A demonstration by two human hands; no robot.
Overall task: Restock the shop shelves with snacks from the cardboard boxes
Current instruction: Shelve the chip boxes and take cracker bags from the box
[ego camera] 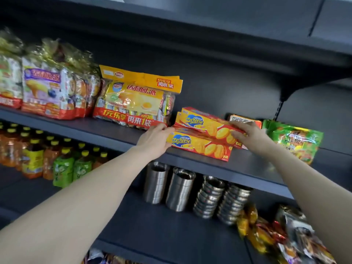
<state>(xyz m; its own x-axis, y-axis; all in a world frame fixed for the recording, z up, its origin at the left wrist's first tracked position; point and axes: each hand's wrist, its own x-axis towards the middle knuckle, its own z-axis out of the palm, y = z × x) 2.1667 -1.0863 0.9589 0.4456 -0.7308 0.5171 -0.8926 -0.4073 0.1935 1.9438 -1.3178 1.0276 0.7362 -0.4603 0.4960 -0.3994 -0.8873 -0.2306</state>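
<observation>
Dark grey metal shelving fills the view. Top shelf [209, 25] overhangs, underside in shadow. Middle shelf [95, 131] runs left to right, tilted in frame. Matt back panel [219, 88] behind. Right: bracket [287, 93] on slotted upright [278, 111]. Lower shelf [152, 225] nearer. Pale bright strip [148, 0] at far top

Lower left: rows of drink bottles [47, 155], upright, yellow-capped, packed close. Mostly orange, one yellow-labelled near the front, with green bottles [63, 166] at the right end. Right of these, set apart: two stacks of steel cups [180, 189], side by side, mouths up. Just beside those, two stacks of steel bowls [208, 197], close together.
</observation>
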